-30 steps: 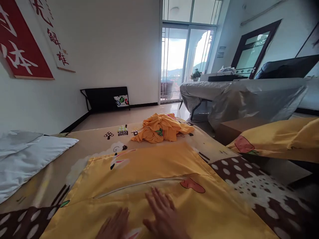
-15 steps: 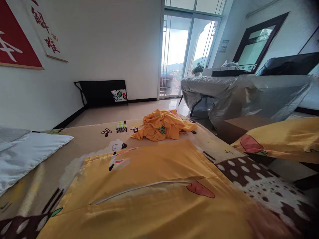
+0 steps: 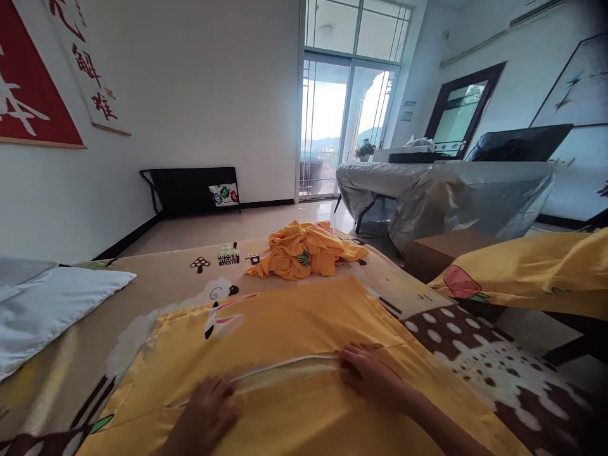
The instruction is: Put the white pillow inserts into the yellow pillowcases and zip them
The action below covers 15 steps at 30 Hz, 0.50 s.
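A yellow pillowcase (image 3: 285, 323) with cartoon prints lies flat on a patterned bed sheet (image 3: 475, 361). A white zipper line (image 3: 285, 366) runs across it. My left hand (image 3: 206, 408) rests on the cloth at the zipper's left part, fingers curled and pinching the fabric. At the zipper's right end my right hand (image 3: 368, 370) has its fingers closed on the cloth edge. A crumpled yellow cloth (image 3: 304, 250) lies at the far end of the bed.
A white pillow (image 3: 47, 304) lies at the left. Another yellow pillow (image 3: 532, 272) sits at the right over a brown box (image 3: 441, 244). A table under a grey cover (image 3: 441, 190) stands beyond. A black frame (image 3: 190, 187) leans on the far wall.
Both hands left the view half a second ago and are back now, apart from each other, gripping the pillowcase along its zipper. The camera tilted slightly.
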{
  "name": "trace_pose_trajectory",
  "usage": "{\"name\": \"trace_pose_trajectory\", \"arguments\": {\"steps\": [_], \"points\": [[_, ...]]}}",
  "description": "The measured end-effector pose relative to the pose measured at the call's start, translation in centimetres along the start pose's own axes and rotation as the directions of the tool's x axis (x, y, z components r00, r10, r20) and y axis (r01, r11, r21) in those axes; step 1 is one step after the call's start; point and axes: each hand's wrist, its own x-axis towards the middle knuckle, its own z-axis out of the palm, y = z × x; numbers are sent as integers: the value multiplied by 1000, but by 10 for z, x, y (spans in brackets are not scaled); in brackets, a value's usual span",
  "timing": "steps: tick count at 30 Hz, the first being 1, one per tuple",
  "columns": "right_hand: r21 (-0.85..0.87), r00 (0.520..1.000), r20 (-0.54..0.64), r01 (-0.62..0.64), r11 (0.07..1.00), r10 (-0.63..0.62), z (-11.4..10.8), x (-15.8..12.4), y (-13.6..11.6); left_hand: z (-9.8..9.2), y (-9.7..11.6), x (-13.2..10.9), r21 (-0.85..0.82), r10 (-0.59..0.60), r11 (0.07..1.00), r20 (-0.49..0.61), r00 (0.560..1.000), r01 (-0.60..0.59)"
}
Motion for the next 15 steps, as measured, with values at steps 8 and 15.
{"name": "trace_pose_trajectory", "arguments": {"steps": [8,15], "points": [[-296,936,-350,-79,952,-32,37,-4,12,6,-14,-13,269,72,963,-268,961,3],[-176,970,-16,237,955,-244,47,-29,-52,34,48,-34,479,514,770,-72,855,-422]]}}
